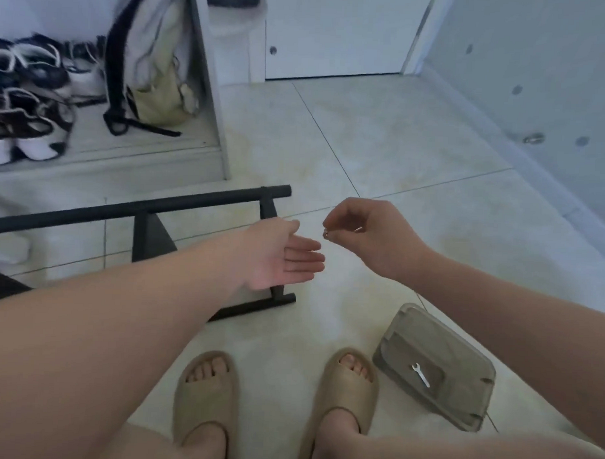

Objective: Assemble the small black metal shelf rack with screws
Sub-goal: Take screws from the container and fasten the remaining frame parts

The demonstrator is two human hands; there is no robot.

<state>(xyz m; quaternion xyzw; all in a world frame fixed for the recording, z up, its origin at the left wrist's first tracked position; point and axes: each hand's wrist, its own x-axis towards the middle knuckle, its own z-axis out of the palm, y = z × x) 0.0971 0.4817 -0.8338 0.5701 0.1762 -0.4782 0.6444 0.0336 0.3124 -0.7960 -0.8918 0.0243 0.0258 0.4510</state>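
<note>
The black metal rack (151, 210) lies on its side on the tiled floor at centre left, its tubes running left to right. My left hand (281, 254) hovers over the rack's right end, palm up and fingers straight, holding nothing. Just to its right, my right hand (366, 235) pinches a small metal screw (326, 233) between thumb and fingertips, close to the left fingertips without touching them. A small silver wrench (420, 374) lies on a clear plastic tray (459, 399) at lower right.
My feet in beige slippers (206, 394) stand at the bottom centre. A mirror (93, 84) leans at upper left, reflecting shoes and a bag. A white door (335, 34) and a wall close off the back and right.
</note>
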